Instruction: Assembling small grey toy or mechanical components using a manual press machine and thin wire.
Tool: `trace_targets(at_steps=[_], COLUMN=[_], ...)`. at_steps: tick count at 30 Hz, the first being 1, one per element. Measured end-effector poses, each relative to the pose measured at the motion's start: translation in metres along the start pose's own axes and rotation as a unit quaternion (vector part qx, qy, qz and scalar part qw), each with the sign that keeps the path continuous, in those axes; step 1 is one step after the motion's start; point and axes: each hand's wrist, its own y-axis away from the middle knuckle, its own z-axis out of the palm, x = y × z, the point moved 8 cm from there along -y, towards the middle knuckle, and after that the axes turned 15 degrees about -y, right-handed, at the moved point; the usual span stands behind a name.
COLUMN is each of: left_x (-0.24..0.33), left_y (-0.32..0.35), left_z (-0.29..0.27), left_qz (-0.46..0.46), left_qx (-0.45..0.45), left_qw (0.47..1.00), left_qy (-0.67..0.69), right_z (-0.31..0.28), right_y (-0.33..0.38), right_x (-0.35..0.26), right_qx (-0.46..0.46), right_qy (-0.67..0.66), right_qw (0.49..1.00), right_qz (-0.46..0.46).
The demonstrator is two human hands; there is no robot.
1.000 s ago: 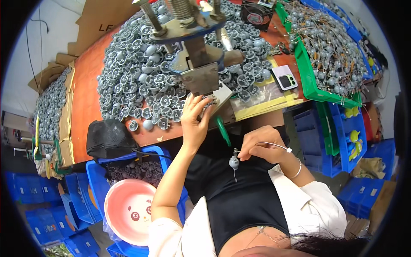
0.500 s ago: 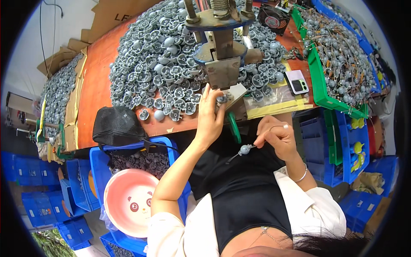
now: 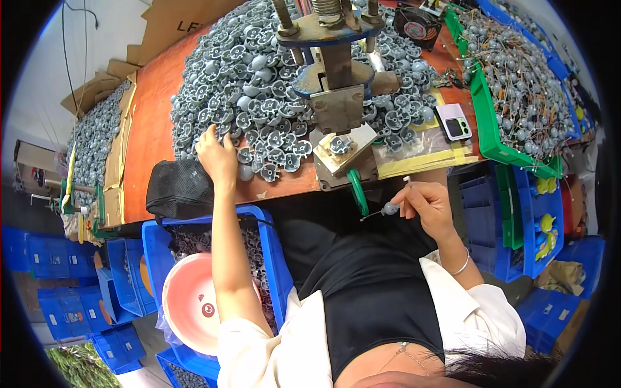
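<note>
My left hand (image 3: 218, 155) reaches to the near left edge of a heap of grey plastic half shells (image 3: 275, 123), fingers apart at the shells; whether it touches one is hard to see. Low on the right, my right hand (image 3: 425, 205) is closed on a small grey ball on a thin stem (image 3: 389, 209), which sticks out to the left with a white tip behind the fingers. Between the hands stands a metal press (image 3: 336, 107). One grey half shell (image 3: 340, 145) sits on the block (image 3: 359, 143) beneath its head. A green handle (image 3: 357, 193) hangs from the base.
A green tray (image 3: 486, 123) of grey balls on stems stands at right, near a phone (image 3: 455, 123) and a small fan (image 3: 417, 26). A black mesh bag (image 3: 180, 189) lies at the table's front edge, above a blue crate (image 3: 278, 278) holding a pink basin (image 3: 184, 310).
My left hand has left the press block and moved left to the heap's edge, uncovering the half shell on the block. My right hand, still holding the stemmed ball, has shifted slightly.
</note>
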Motion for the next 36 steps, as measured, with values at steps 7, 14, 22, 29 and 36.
trace_targets(at_steps=[7,14,22,29,36], left_x=[-0.01,-0.005,-0.001,-0.006,-0.005], left_y=[-0.005,-0.001,0.004,0.003,0.002], left_z=[0.014,0.017,0.013,0.015,0.008], left_qz=[-0.002,0.061,0.036,0.02,0.057], left_qx=[-0.056,-0.127,-0.077,-0.098,-0.047], left_qw=[0.972,0.99,0.993,0.988,0.996], left_qy=[0.228,-0.012,0.077,0.119,0.057], right_z=[0.004,0.012,0.054,0.047,0.051], right_y=[-0.004,-0.019,-0.061,-0.071,-0.065], right_x=[0.007,0.009,0.004,0.0,-0.006], right_qx=[-0.022,0.03,-0.022,-0.039,-0.017], right_qy=[0.069,0.146,0.409,0.41,0.429], right_qw=[0.997,0.989,0.877,0.875,0.851], right_qz=[-0.003,-0.026,-0.252,-0.253,-0.302])
